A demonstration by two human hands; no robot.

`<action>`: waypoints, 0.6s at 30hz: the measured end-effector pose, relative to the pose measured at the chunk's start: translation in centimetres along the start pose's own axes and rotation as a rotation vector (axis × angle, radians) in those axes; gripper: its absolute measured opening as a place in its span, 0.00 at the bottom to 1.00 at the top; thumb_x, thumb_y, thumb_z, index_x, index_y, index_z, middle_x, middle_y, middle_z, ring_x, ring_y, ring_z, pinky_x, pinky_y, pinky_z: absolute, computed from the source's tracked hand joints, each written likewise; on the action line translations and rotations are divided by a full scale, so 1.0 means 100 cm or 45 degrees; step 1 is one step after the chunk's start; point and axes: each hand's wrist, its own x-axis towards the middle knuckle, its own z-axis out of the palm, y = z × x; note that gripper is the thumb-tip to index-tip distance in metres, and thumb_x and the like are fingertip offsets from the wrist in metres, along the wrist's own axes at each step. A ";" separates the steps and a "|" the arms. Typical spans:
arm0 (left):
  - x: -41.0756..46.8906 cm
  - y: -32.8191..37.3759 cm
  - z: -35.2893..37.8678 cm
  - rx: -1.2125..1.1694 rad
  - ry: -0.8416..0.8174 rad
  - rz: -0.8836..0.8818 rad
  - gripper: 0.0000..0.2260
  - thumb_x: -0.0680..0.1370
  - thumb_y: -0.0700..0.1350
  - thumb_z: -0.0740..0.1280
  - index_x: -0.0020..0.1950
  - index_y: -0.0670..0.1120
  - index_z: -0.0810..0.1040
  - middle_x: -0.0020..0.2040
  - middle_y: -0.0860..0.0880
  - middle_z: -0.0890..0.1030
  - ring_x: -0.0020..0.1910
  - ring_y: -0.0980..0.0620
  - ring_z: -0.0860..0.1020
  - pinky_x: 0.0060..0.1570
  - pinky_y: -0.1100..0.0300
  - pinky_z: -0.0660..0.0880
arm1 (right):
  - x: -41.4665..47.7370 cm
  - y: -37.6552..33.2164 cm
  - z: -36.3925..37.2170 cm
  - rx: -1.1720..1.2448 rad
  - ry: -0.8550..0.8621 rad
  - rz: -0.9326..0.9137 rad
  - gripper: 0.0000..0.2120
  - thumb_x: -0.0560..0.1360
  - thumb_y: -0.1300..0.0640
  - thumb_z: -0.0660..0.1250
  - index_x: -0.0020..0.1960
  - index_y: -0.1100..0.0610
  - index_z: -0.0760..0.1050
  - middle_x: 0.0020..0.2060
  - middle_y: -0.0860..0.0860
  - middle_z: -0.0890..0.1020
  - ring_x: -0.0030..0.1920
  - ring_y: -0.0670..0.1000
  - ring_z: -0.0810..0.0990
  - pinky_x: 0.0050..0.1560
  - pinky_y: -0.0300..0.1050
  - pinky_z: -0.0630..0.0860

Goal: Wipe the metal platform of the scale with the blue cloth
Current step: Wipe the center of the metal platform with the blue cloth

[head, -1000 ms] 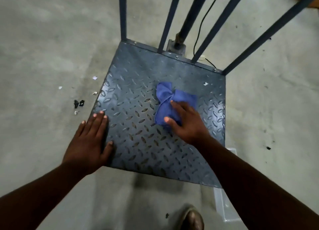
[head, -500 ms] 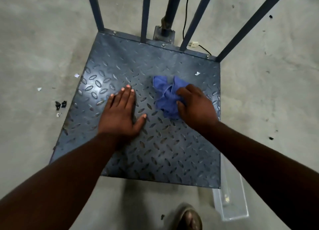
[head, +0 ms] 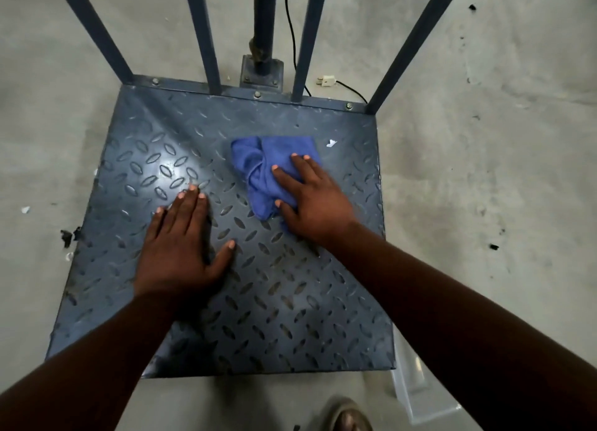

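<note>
Head view, looking down. Metal platform (head: 290, 301) of the scale: dark blue-grey tread plate on a concrete floor (head: 484, 172). Blue cloth (head: 258, 162) lies bunched on the plate, right of centre and toward the far edge. Right hand (head: 318, 204) lies palm-down on the cloth's near right part, fingers spread and straight, thumb at the cloth's near edge; pressing, not pinching. Left hand (head: 181, 246) is flat on bare plate to the left of the cloth, apart from it, fingers together, thumb splayed out. A small white scrap (head: 331, 143) sits on the plate just right of the cloth. Four slanted bars and a centre post (head: 263, 26) rise from the far edge. Behind it, a black cable and a loose plug (head: 327, 81) lie on the floor. Dark debris (head: 69, 235) lies off the left edge; a clear plastic container (head: 416, 395) sits at the near right corner.
</note>
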 end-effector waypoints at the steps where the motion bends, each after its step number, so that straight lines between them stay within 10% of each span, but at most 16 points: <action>1: 0.001 0.001 0.000 0.006 -0.003 0.000 0.44 0.79 0.70 0.55 0.88 0.44 0.57 0.88 0.44 0.55 0.86 0.45 0.56 0.85 0.45 0.48 | 0.004 -0.005 -0.001 -0.015 0.047 -0.044 0.30 0.76 0.41 0.58 0.75 0.48 0.74 0.75 0.58 0.72 0.73 0.64 0.71 0.71 0.59 0.72; 5: 0.002 0.002 0.000 0.005 -0.011 -0.006 0.44 0.80 0.70 0.54 0.88 0.44 0.56 0.88 0.44 0.55 0.87 0.45 0.55 0.85 0.44 0.49 | 0.021 -0.002 -0.032 0.218 0.196 -0.069 0.21 0.79 0.52 0.63 0.70 0.51 0.78 0.65 0.55 0.80 0.63 0.58 0.78 0.62 0.57 0.78; 10: 0.001 0.000 0.002 0.011 -0.031 -0.007 0.44 0.80 0.71 0.53 0.88 0.44 0.54 0.88 0.45 0.53 0.87 0.46 0.54 0.86 0.44 0.49 | 0.034 0.059 -0.066 0.417 0.690 0.471 0.19 0.81 0.51 0.60 0.71 0.46 0.74 0.59 0.51 0.77 0.58 0.50 0.78 0.58 0.46 0.77; 13: 0.001 0.000 0.003 0.010 -0.033 -0.014 0.44 0.80 0.70 0.54 0.88 0.44 0.55 0.88 0.45 0.53 0.87 0.46 0.54 0.86 0.45 0.49 | 0.032 0.075 -0.046 0.219 0.442 0.757 0.19 0.79 0.54 0.61 0.69 0.52 0.73 0.62 0.61 0.74 0.62 0.64 0.75 0.57 0.54 0.74; 18: 0.002 0.001 0.001 0.006 -0.056 -0.019 0.43 0.80 0.70 0.56 0.88 0.45 0.55 0.89 0.46 0.53 0.88 0.48 0.52 0.86 0.46 0.46 | 0.064 -0.017 -0.013 -0.007 0.183 0.501 0.24 0.77 0.48 0.67 0.72 0.51 0.71 0.71 0.61 0.69 0.70 0.65 0.68 0.64 0.59 0.73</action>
